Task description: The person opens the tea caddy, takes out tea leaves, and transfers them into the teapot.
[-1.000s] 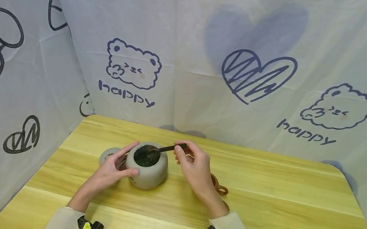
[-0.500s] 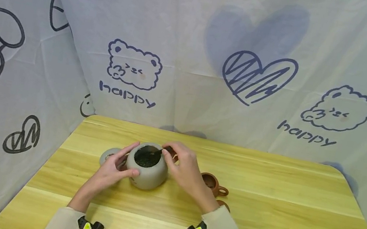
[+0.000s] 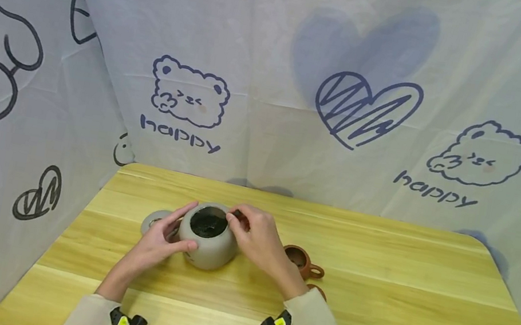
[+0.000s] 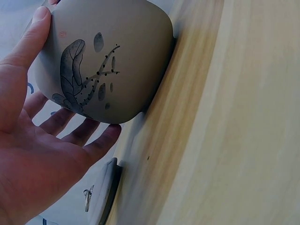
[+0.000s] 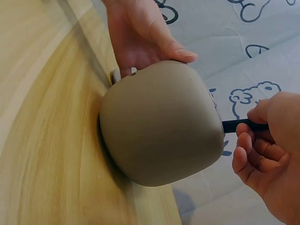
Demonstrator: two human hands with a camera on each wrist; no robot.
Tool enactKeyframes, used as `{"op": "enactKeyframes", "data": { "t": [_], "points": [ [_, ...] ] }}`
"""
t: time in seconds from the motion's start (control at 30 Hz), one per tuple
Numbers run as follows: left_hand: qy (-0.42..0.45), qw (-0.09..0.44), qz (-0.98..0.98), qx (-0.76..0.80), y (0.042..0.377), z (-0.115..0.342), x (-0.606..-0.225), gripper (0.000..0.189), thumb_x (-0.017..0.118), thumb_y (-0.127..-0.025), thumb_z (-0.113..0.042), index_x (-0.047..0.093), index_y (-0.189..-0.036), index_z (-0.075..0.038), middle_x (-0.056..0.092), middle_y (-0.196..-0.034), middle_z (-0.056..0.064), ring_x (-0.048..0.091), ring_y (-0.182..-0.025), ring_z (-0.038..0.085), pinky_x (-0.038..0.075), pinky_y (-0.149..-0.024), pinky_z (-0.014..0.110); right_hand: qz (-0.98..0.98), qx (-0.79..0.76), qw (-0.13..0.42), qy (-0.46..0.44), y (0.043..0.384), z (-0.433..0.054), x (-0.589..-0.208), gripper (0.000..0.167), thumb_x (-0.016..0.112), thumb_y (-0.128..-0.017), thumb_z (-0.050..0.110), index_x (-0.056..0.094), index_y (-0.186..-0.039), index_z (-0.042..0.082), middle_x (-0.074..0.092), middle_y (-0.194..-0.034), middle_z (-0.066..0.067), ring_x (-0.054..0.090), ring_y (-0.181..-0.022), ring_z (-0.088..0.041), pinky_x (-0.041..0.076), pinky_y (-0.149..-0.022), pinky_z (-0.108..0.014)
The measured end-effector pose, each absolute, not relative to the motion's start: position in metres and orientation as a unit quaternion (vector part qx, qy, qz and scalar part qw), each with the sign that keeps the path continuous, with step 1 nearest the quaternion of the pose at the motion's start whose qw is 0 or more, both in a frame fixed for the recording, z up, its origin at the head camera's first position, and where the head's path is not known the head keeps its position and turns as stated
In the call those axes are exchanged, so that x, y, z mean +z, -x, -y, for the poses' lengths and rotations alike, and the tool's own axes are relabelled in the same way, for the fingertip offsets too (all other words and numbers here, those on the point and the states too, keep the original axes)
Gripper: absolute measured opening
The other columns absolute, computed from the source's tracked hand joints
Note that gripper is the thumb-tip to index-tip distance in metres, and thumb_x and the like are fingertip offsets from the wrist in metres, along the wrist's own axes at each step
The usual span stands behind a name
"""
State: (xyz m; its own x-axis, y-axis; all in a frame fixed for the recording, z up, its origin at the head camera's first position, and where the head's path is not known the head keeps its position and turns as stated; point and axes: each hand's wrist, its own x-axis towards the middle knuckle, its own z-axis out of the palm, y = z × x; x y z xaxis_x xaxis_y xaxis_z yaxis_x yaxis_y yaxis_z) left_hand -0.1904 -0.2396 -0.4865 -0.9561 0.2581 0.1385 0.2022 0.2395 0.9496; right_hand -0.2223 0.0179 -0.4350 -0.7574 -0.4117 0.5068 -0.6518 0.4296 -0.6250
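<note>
A round grey jar (image 3: pixel 211 255) stands on the table, its mouth showing dark, leaf-like contents (image 3: pixel 207 225). My left hand (image 3: pixel 158 243) grips its left side, thumb near the rim and fingers curled round the far side. In the left wrist view the jar's wall (image 4: pixel 136 70) bears a painted plant. My right hand (image 3: pixel 257 237) is at the right of the rim. There it pinches the handle of a black spoon (image 5: pixel 236 125) between thumb and fingers, as the right wrist view shows. The spoon's bowl end is inside the jar, hidden in that view.
The grey lid (image 3: pixel 152 220) with a small metal ring (image 4: pixel 87 199) lies left of the jar, partly behind my left hand. A brown clay cup (image 3: pixel 303 263) with a handle stands right of my right forearm. Another brown piece (image 3: pixel 319 292) is partly covered by the sleeve.
My right hand has moved left and slightly down to the jar's rim, taking the spoon deeper into the jar. More of the brown cup shows. The left hand and jar have stayed in place.
</note>
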Motion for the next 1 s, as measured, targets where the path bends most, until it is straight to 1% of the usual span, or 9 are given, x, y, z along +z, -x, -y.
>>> {"op": "enactKeyframes", "data": {
  "t": [0.17,0.27,0.37,0.47,0.53,0.63,0.73,0.87,1.0],
  "points": [
    [-0.142,0.027,-0.788,0.598,0.1902,0.2407,-0.4866,0.083,0.079,-0.095,-0.012,0.034,-0.165,-0.019,0.03,-0.169,0.012,0.03,-0.154,0.04,0.034,-0.12,0.057,0.833,0.459,0.093,-0.296,0.2236,-0.0182,-0.4354,0.018,0.063,-0.106,0.017,0.075,-0.102,0.004,0.068,-0.081,0.002,0.058,-0.069,-0.008,0.05,-0.06,-0.021],
    [-0.141,0.028,-0.789,0.598,0.1903,0.241,-0.4867,0.083,0.079,-0.095,-0.012,0.035,-0.165,-0.021,0.031,-0.169,0.012,0.031,-0.154,0.04,0.034,-0.12,0.057,0.825,0.489,0.057,-0.277,0.2236,-0.0186,-0.4352,0.019,0.063,-0.106,0.019,0.075,-0.097,0.007,0.07,-0.079,0.0,0.062,-0.068,-0.011,0.05,-0.059,-0.022],
    [-0.14,0.027,-0.79,0.597,0.1904,0.2408,-0.4862,0.083,0.079,-0.095,-0.013,0.036,-0.164,-0.023,0.031,-0.169,0.011,0.03,-0.154,0.04,0.034,-0.12,0.058,0.811,0.523,0.029,-0.26,0.223,-0.0188,-0.4353,0.021,0.063,-0.106,0.018,0.074,-0.091,0.008,0.071,-0.076,-0.003,0.066,-0.067,-0.023,0.052,-0.057,-0.023],
    [-0.141,0.027,-0.79,0.596,0.1902,0.2402,-0.4856,0.083,0.079,-0.095,-0.013,0.036,-0.164,-0.021,0.031,-0.169,0.011,0.03,-0.154,0.04,0.034,-0.12,0.058,0.794,0.56,0.009,-0.238,0.2225,-0.0187,-0.4368,0.024,0.063,-0.106,0.016,0.073,-0.088,0.005,0.071,-0.074,-0.007,0.067,-0.069,-0.038,0.053,-0.057,-0.023],
    [-0.141,0.027,-0.79,0.596,0.19,0.2397,-0.4854,0.083,0.079,-0.094,-0.013,0.035,-0.164,-0.02,0.031,-0.17,0.01,0.029,-0.155,0.04,0.033,-0.121,0.058,0.781,0.584,0.001,-0.222,0.2221,-0.0182,-0.439,0.024,0.064,-0.106,0.015,0.073,-0.087,0.001,0.071,-0.074,-0.009,0.067,-0.07,-0.043,0.056,-0.058,-0.024],
    [-0.143,0.027,-0.79,0.596,0.1905,0.2393,-0.486,0.084,0.08,-0.094,-0.013,0.035,-0.165,-0.019,0.03,-0.17,0.01,0.028,-0.155,0.04,0.033,-0.121,0.057,0.767,0.613,-0.004,-0.19,0.2204,-0.0179,-0.4411,0.024,0.065,-0.105,0.014,0.074,-0.09,-0.002,0.072,-0.074,-0.009,0.069,-0.07,-0.04,0.059,-0.06,-0.026],
    [-0.145,0.026,-0.789,0.597,0.1909,0.2391,-0.4862,0.084,0.08,-0.094,-0.013,0.035,-0.165,-0.019,0.03,-0.17,0.01,0.028,-0.155,0.041,0.032,-0.121,0.057,0.758,0.633,0.002,-0.159,0.2183,-0.0182,-0.4416,0.024,0.066,-0.104,0.016,0.075,-0.091,-0.002,0.073,-0.075,-0.01,0.07,-0.069,-0.035,0.063,-0.063,-0.035],
    [-0.15,0.025,-0.786,0.599,0.1906,0.2399,-0.4859,0.083,0.08,-0.094,-0.014,0.035,-0.164,-0.02,0.03,-0.17,0.01,0.027,-0.155,0.041,0.031,-0.122,0.058,0.741,0.66,0.013,-0.126,0.2175,-0.0189,-0.4425,0.023,0.069,-0.103,0.017,0.077,-0.089,0.0,0.074,-0.076,-0.014,0.07,-0.068,-0.031,0.062,-0.062,-0.032],
    [-0.151,0.025,-0.785,0.6,0.1902,0.2412,-0.487,0.083,0.08,-0.094,-0.015,0.036,-0.164,-0.024,0.03,-0.17,0.008,0.027,-0.155,0.041,0.03,-0.122,0.057,0.72,0.685,0.017,-0.111,0.2178,-0.0201,-0.4442,0.022,0.069,-0.102,0.013,0.076,-0.089,-0.002,0.073,-0.077,-0.019,0.067,-0.064,-0.02,0.058,-0.059,-0.022]
  ]
}}
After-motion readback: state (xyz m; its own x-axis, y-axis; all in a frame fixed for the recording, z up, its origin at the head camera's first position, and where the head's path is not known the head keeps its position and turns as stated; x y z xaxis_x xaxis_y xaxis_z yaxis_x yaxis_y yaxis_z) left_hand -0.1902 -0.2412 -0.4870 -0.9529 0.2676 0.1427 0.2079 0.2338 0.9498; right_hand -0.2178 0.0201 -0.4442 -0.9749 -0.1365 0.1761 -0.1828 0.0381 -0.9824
